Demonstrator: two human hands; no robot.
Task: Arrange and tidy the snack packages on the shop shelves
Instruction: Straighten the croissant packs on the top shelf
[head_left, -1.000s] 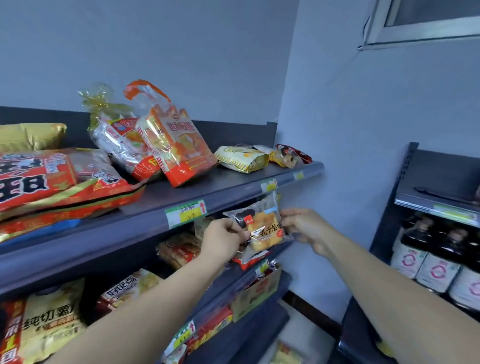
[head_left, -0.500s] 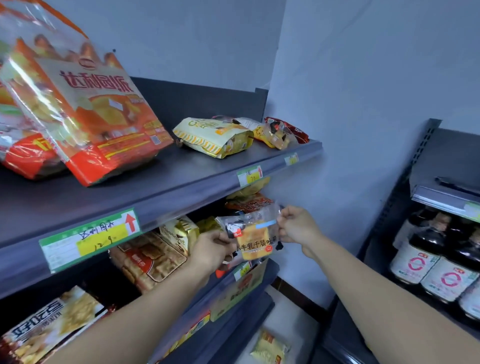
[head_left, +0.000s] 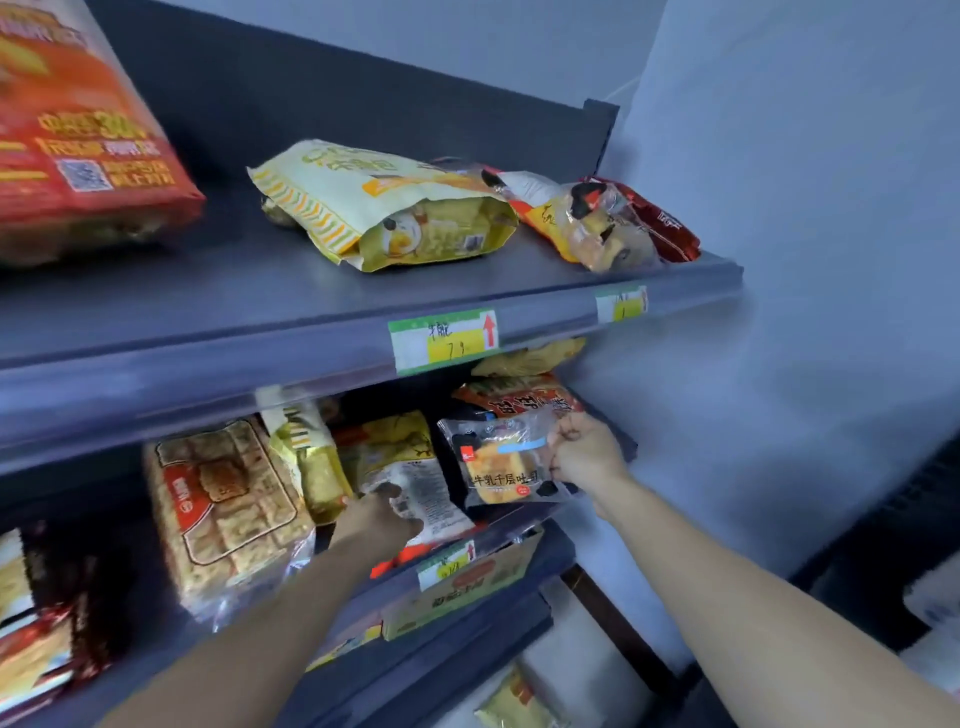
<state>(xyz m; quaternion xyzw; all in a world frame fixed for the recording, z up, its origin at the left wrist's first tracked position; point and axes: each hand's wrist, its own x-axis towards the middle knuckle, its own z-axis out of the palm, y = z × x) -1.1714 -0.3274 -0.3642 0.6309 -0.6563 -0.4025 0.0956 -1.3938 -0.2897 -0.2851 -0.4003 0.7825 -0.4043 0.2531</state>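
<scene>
My right hand (head_left: 584, 449) grips the right edge of a small clear toast packet (head_left: 501, 465) with a yellow bun inside, holding it upright at the right end of the middle shelf (head_left: 457, 564). My left hand (head_left: 382, 519) reaches into the same shelf and grasps the lower part of a white and yellow snack packet (head_left: 402, 467) standing left of the toast packet. A red packet (head_left: 519, 402) lies behind the toast packet.
The top shelf (head_left: 363, 332) carries a yellow bag (head_left: 384, 208), a clear yellow-red packet (head_left: 597, 223) and a big red bag (head_left: 78, 140). A biscuit pack (head_left: 223, 509) stands at the middle shelf's left. The wall (head_left: 779, 260) closes the right side. A dropped yellow packet (head_left: 514, 701) lies on the floor.
My left hand has let go of the toast packet and moved left and down onto the white and yellow packet. My right hand has carried the toast packet further in under the top shelf.
</scene>
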